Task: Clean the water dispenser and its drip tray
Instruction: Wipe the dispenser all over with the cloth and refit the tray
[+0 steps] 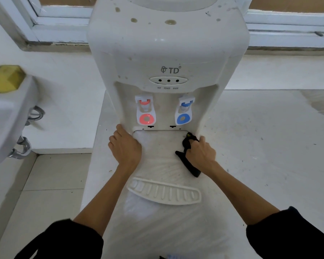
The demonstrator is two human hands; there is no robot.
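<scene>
Hands (126, 146) (201, 153) rest on the stained white dispenser (166, 49), tiled floor (51, 184) below.

The water dispenser (166, 53) carries the grey brand mark "TD" (171, 70) on its white front, with a small round logo to the left of the letters and a registered sign at their upper right. Below it, under an oval panel with three indicator lights (168, 80), small grey words read "HOT", "POWER" and "WARM" (167, 88).

Right hand (201, 153) grips a black cloth (190, 161) on the dispenser (166, 53); left hand (125, 146) rests flat beside it.
</scene>
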